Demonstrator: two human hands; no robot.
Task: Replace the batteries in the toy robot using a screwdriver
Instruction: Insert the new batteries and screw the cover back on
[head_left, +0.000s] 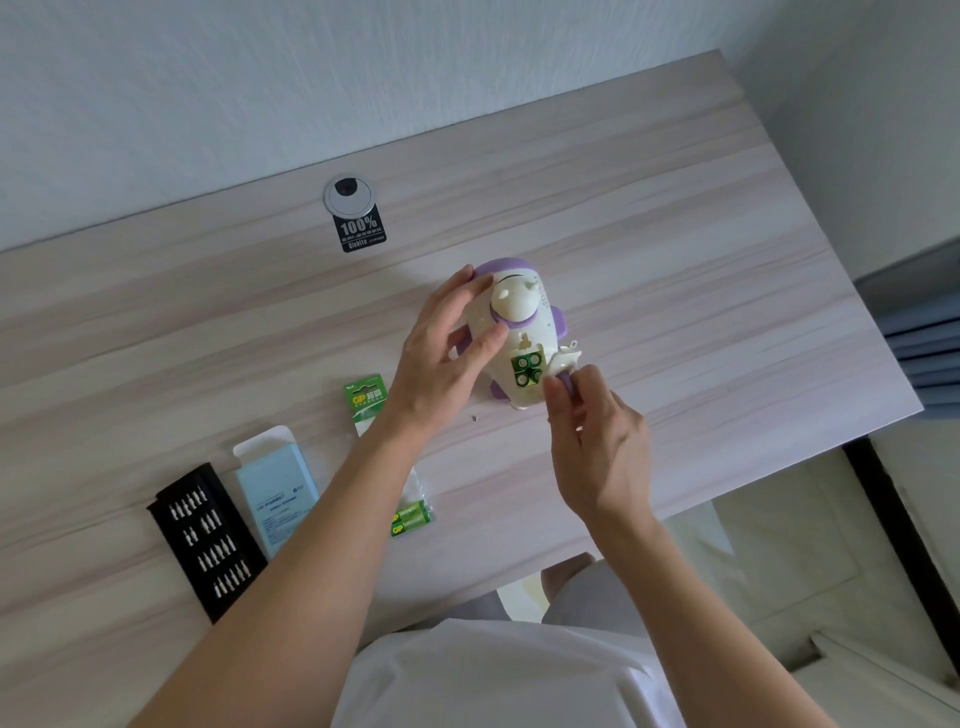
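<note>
While the left hand (452, 338) clamps the toy robot (519, 332) on the table (675, 234), the right hand (597, 441) pinches its compartment cover (566, 361), just above its fingertips. Green batteries (527, 370) show beside that cover. A tiny screw (474, 417), left of the right hand, could get knocked away and lost.

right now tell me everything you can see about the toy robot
The toy robot is cream-white plastic with purple trim, tipped over on the wooden desk so its underside faces the camera. Its battery compartment is open, showing green batteries inside. The white cover stands ajar beside the opening. The left hand steadies the body; the right hand has its fingers at the cover and a purple foot.
</note>
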